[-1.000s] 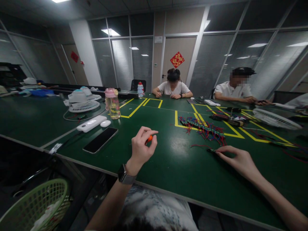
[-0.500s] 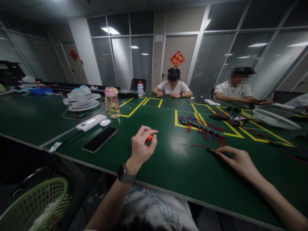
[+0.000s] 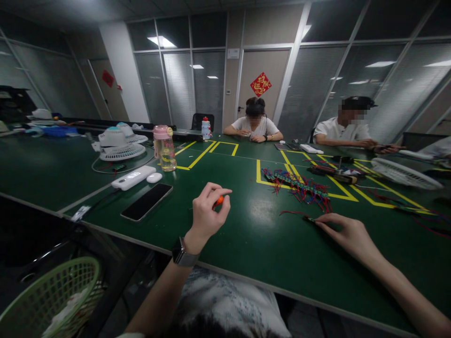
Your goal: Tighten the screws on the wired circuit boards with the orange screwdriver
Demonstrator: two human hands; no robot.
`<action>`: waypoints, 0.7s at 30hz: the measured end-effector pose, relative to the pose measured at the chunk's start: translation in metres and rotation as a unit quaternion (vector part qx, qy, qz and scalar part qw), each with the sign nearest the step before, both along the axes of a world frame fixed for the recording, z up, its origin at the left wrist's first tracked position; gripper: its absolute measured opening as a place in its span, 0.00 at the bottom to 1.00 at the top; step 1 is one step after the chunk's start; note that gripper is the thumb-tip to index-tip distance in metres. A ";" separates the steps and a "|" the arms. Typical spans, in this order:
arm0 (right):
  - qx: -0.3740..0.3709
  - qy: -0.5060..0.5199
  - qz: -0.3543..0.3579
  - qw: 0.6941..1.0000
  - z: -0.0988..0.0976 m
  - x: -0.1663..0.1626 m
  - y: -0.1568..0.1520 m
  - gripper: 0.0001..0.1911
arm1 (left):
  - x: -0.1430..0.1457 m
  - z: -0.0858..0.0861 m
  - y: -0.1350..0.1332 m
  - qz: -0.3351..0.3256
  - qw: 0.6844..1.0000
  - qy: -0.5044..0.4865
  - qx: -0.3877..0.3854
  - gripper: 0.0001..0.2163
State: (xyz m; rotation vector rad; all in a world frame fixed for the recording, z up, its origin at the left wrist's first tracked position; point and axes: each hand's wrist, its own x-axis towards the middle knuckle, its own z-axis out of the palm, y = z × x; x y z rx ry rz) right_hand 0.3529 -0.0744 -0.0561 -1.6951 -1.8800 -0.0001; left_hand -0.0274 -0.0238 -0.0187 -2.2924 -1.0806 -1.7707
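My left hand (image 3: 209, 209) is curled above the table around an orange-ended tool (image 3: 220, 200). Only its rounded orange end shows between thumb and fingers; the palm hides most of it, so its exact kind is unclear. Over to the right, my right hand (image 3: 347, 230) pinches a small green circuit board (image 3: 309, 219) between thumb and fingertips, low over the tabletop. A thin red wire (image 3: 292, 213) runs leftward from that board. Just beyond lies a long row of circuit boards (image 3: 298, 184) with red and blue wires, partly across yellow tape lines.
On the green table (image 3: 239, 249) at left are a phone (image 3: 147, 202), a white power bank (image 3: 134, 177), a white earbud case (image 3: 154, 178), a pink-lidded bottle (image 3: 165, 150) and white fans (image 3: 121, 150). A fan grille (image 3: 405, 173) lies right. Two people sit across. A green basket (image 3: 52, 291) stands below left.
Both hands stay practically where they were, with the same holds. The view has shifted very slightly. Across the table, one person's hand has lifted a little.
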 end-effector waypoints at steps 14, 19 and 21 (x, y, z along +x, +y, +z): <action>0.013 -0.136 0.090 0.987 -0.005 0.008 0.001 0.17 | 0.000 -0.001 0.001 -0.001 1.000 0.000 0.000 0.07; 0.019 -0.180 0.090 0.979 -0.006 -0.004 -0.007 0.18 | 0.002 -0.001 0.001 -0.003 1.000 0.006 -0.001 0.07; 0.023 -0.165 0.077 0.983 -0.008 -0.002 -0.007 0.17 | 0.002 0.000 0.000 -0.002 1.000 0.008 0.001 0.07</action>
